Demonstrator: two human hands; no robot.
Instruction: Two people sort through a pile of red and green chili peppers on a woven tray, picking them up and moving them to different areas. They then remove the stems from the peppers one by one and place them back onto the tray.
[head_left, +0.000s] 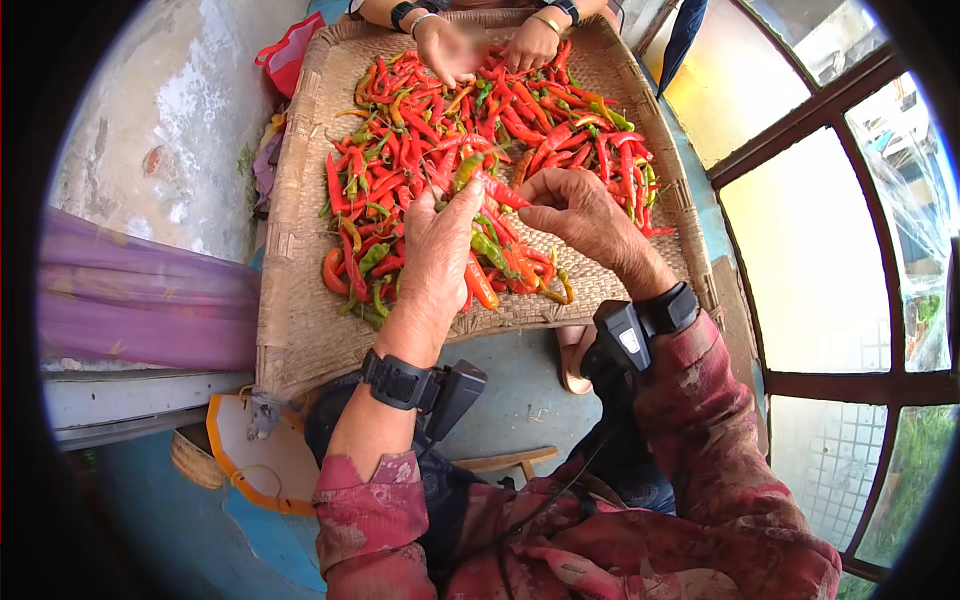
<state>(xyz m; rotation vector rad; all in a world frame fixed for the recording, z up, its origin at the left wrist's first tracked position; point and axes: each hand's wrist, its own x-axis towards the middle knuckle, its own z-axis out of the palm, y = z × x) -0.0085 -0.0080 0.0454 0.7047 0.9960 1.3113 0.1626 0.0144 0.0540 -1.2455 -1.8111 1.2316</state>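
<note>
My left hand (442, 240) is over the near part of the pepper pile, its thumb and fingers closed on a green-yellow chili pepper (468, 171) and on stems beside it. My right hand (585, 214) pinches the tip of a red chili pepper (501, 192) between thumb and forefinger; the other end of this pepper lies by my left thumb. Beneath both hands, many red, orange and green chili peppers (555, 139) are spread in a large woven basket tray (300, 300). Several of them lie below my left palm, partly hidden by it.
Across the tray, another person's two hands (531, 43) reach among the peppers. A red bag (291, 56) and a purple cloth (150, 289) are at the left. A framed window (810, 255) and a folded umbrella (682, 41) stand right. An orange-edged bag (262, 457) hangs below the tray.
</note>
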